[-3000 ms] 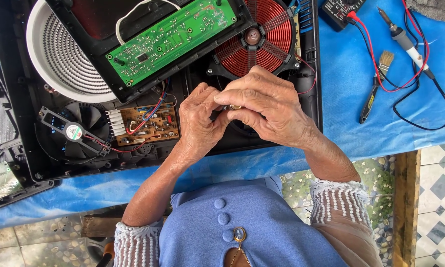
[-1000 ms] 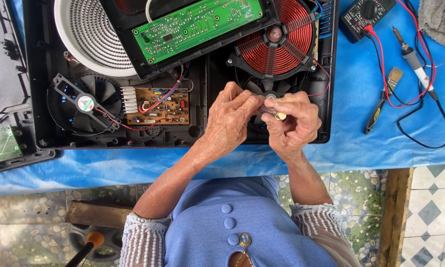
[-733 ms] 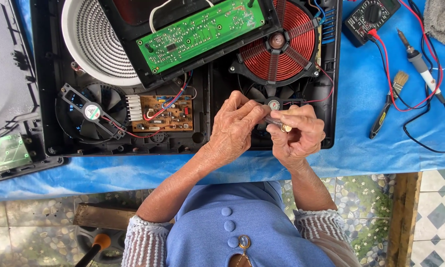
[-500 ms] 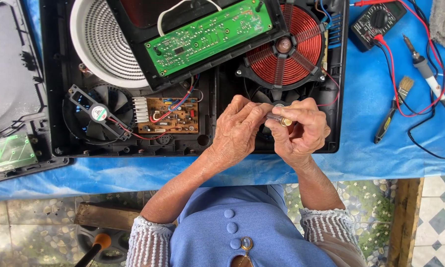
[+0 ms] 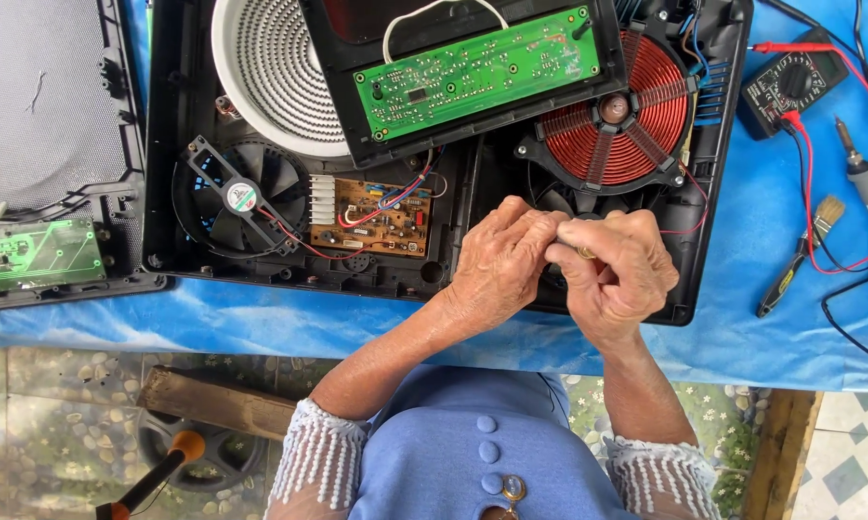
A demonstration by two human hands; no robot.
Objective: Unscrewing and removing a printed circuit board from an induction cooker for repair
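Nearest me, I see my left hand [image 5: 497, 265] and right hand [image 5: 612, 274] pressed together over the front edge of the opened induction cooker [image 5: 434, 154]. The fingertips of both pinch a small brass-coloured part [image 5: 585, 253], mostly hidden between them. Just beyond lies a brown circuit board [image 5: 371, 217] beside a black cooling fan [image 5: 236, 197]. Farther back sit the red copper coil [image 5: 619, 111], a green control board [image 5: 477, 72] and a white ribbed coil disc [image 5: 275, 72]. On the blue cloth [image 5: 790, 318] to my right lie a multimeter [image 5: 790, 82] and a brush [image 5: 800, 250].
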